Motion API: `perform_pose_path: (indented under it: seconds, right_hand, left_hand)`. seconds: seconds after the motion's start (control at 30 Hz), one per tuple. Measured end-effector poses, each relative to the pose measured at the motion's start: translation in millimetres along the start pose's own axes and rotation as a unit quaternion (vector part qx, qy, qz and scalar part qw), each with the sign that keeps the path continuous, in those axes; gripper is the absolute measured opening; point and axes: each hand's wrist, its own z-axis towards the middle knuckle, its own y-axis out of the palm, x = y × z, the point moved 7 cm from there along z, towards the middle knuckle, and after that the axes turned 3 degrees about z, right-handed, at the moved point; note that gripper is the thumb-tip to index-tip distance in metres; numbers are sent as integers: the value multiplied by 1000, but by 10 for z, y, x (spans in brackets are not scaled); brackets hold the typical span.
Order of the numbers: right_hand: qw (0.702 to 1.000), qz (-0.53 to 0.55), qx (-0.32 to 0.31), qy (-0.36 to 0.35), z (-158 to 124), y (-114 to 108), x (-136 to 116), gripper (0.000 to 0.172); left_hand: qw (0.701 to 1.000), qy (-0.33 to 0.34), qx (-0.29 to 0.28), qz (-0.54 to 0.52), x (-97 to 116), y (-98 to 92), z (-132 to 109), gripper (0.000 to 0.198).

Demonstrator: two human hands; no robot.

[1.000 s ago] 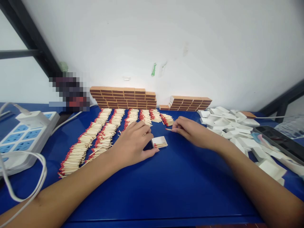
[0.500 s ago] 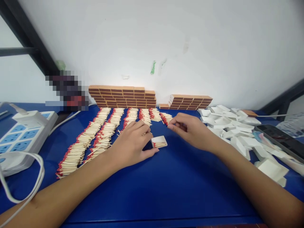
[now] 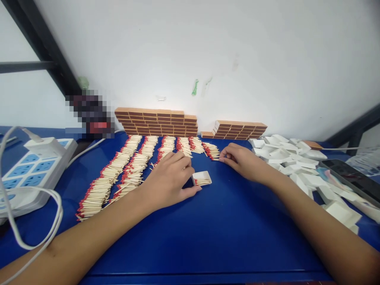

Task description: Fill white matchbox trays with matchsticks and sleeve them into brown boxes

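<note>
My left hand (image 3: pixel 170 178) rests on the blue table (image 3: pixel 208 237), fingers curled, its thumb and fingertips against the left side of a small white matchbox tray (image 3: pixel 202 178) that holds a few red-tipped matches. My right hand (image 3: pixel 242 161) reaches to the rightmost row of matches (image 3: pixel 211 151), its fingertips pinched together at the row's near end; what they hold is too small to make out. Several long rows of red-tipped matches (image 3: pixel 127 170) run from the back wall toward me on the left.
Stacked brown matchbox sleeves (image 3: pixel 156 122) and a second stack (image 3: pixel 239 129) line the wall. A heap of empty white trays (image 3: pixel 297 166) lies at the right, with a dark phone (image 3: pixel 350 178) beyond it. A white power strip (image 3: pixel 32 170) with cables sits at the left.
My right hand has gone from beside the single loose match to the near end of the rightmost match row. My left hand stays at the tray.
</note>
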Motion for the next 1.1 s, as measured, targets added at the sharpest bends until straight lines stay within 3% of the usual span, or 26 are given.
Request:
perform_pose_path:
  seconds: [0.57, 0.77, 0.93, 1.0, 1.1]
  right_hand:
    - [999, 15, -44, 1, -20, -38, -78, 26]
    - [996, 75, -18, -48, -131, -59, -557, 22]
    - [988, 120, -67, -77, -212, 90, -878, 17]
    - [989, 118, -54, -72, -188, 61, -811, 19]
    - [996, 78, 28, -36, -113, -106, -510, 23]
  left_hand:
    - [1000, -2, -1, -2, -17, 17, -10, 32]
    - [1000, -14, -3, -3, -20, 10, -9, 33]
    - [1000, -17, -2, -5, -12, 9, -6, 31]
    - [1000, -16, 1, -3, -13, 9, -5, 31]
    - [1000, -13, 3, -2, -14, 12, -7, 32]
